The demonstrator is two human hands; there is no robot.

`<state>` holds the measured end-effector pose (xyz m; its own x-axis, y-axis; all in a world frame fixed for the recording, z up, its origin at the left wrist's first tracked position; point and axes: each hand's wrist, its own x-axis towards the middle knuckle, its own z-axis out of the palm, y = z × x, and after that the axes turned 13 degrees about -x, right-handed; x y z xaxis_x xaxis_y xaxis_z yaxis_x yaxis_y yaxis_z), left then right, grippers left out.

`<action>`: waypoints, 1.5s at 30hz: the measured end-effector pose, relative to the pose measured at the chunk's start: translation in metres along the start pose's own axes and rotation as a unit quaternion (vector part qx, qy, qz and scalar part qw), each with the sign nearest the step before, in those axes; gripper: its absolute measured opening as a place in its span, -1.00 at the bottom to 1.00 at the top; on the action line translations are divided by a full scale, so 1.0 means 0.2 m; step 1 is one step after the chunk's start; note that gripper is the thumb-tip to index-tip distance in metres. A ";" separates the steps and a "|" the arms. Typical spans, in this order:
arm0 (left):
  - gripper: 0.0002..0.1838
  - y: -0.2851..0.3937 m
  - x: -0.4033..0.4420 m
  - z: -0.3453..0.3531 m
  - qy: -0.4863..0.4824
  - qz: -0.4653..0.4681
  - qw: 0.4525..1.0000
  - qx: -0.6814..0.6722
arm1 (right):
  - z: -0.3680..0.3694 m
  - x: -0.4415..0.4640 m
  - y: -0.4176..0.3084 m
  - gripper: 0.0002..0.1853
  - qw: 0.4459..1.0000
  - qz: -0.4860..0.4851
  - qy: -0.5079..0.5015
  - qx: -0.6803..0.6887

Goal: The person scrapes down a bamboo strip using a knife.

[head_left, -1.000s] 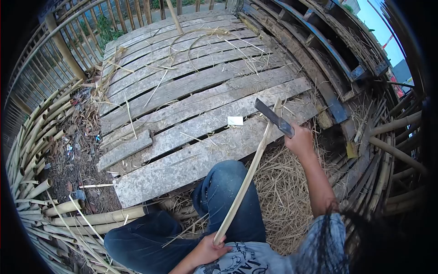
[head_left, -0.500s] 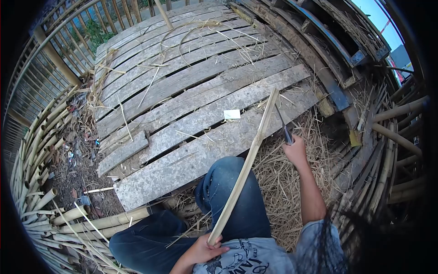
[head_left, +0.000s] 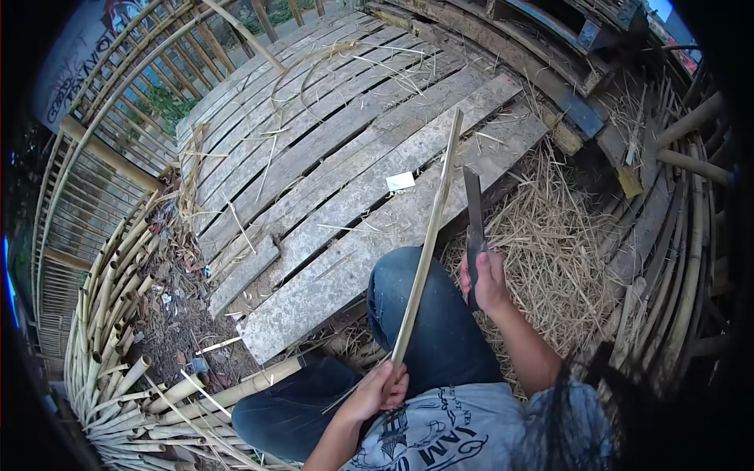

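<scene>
A long pale bamboo strip (head_left: 424,263) slants up from my lap, past my bent knee, over the near edge of the slatted wooden platform (head_left: 314,286). Its lower end is in my left hand (head_left: 382,391), which is closed round it. On the right, my right hand (head_left: 487,284) grips the dark handle of a knife (head_left: 474,206), its blade pointing up and away. Blade and strip are apart. A small white card (head_left: 400,182) lies on the boards left of the strip.
Bamboo poles (head_left: 236,388) are stacked at the left and lower left, near a bamboo fence (head_left: 118,161). Shavings (head_left: 550,251) cover the ground at right. Blue-edged wooden pallets (head_left: 581,114) stand at upper right. A loose short plank (head_left: 245,276) rests on the platform's left.
The knife has moved down and left, closer to my body, and its blade has turned upward. The strip stands steeper, still in my left hand. The view has shifted.
</scene>
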<state>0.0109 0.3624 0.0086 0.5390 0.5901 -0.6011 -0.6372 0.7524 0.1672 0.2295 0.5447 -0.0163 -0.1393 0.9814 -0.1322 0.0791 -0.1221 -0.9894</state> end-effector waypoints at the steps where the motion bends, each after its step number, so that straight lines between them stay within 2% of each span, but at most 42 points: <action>1: -0.45 0.01 0.00 0.02 0.015 0.035 0.998 0.054 | 0.01 -0.05 -0.02 -0.40 0.996 -0.037 -0.029 -0.076; 2: -0.47 0.03 0.01 0.04 0.030 0.069 0.991 0.106 | 0.02 -0.10 -0.04 -0.40 0.984 -0.074 -0.059 -0.151; 3: -0.54 0.04 0.02 0.09 0.041 0.106 0.983 0.144 | 0.03 -0.15 -0.07 -0.35 0.910 -0.172 -0.050 -0.373; 4: -0.54 0.04 0.03 0.11 0.042 0.108 0.983 0.145 | 0.05 -0.17 -0.08 -0.35 0.911 -0.173 -0.050 -0.372; 6: -0.57 0.03 0.03 0.13 0.082 0.145 0.970 0.177 | 0.07 -0.19 -0.11 -0.27 0.850 -0.261 -0.038 -0.455; 7: -0.58 0.03 0.03 0.13 0.100 0.159 0.963 0.194 | 0.07 -0.20 -0.13 -0.29 0.841 -0.247 -0.049 -0.478; 8: -0.58 0.01 0.04 0.10 0.102 0.159 0.962 0.196 | 0.07 -0.21 -0.13 -0.29 0.843 -0.247 -0.048 -0.476; 10: -0.58 -0.02 0.06 0.05 0.145 0.230 0.906 0.326 | 0.05 -0.23 -0.14 -0.30 0.865 -0.203 -0.083 -0.452; 11: -0.58 -0.03 0.06 0.04 0.145 0.231 0.906 0.324 | 0.05 -0.24 -0.14 -0.30 0.864 -0.205 -0.085 -0.452; 14: -0.60 -0.05 0.05 0.05 0.157 0.281 0.879 0.351 | 0.03 -0.26 -0.14 -0.35 0.836 -0.211 -0.108 -0.495; 16: -0.63 -0.05 0.03 0.07 0.179 0.317 0.836 0.411 | 0.03 -0.27 -0.13 -0.36 0.834 -0.211 -0.109 -0.498; 25: -0.68 -0.02 -0.04 0.11 0.235 0.293 0.800 0.468 | 0.05 -0.30 -0.15 -0.38 0.821 -0.226 -0.105 -0.514; 32: -0.72 -0.02 -0.04 0.11 0.230 0.312 0.774 0.500 | 0.06 -0.29 -0.14 -0.37 0.821 -0.213 -0.110 -0.518; 34: -0.73 -0.02 -0.03 0.11 0.246 0.338 0.722 0.552 | 0.05 -0.28 -0.13 -0.35 0.812 -0.231 -0.113 -0.525; 35: -0.73 -0.04 -0.03 0.10 0.249 0.345 0.714 0.556 | 0.06 -0.27 -0.13 -0.35 0.810 -0.230 -0.119 -0.526; 38: -0.73 -0.06 -0.03 0.09 0.268 0.325 0.708 0.567 | 0.06 -0.27 -0.12 -0.33 0.810 -0.232 -0.114 -0.527; 42: -0.73 -0.11 -0.03 0.05 0.256 0.357 0.701 0.562 | 0.06 -0.27 -0.09 -0.31 0.816 -0.219 -0.101 -0.526; 45: -0.72 -0.10 -0.07 0.07 0.264 0.335 0.719 0.549 | 0.06 -0.26 -0.10 -0.31 0.820 -0.218 -0.109 -0.518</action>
<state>0.0232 0.3435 0.0239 -0.1555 0.9521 -0.2633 0.3189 0.3007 0.8988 0.2231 0.4946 0.0101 -0.5412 0.8348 0.1014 0.7549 0.5354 -0.3788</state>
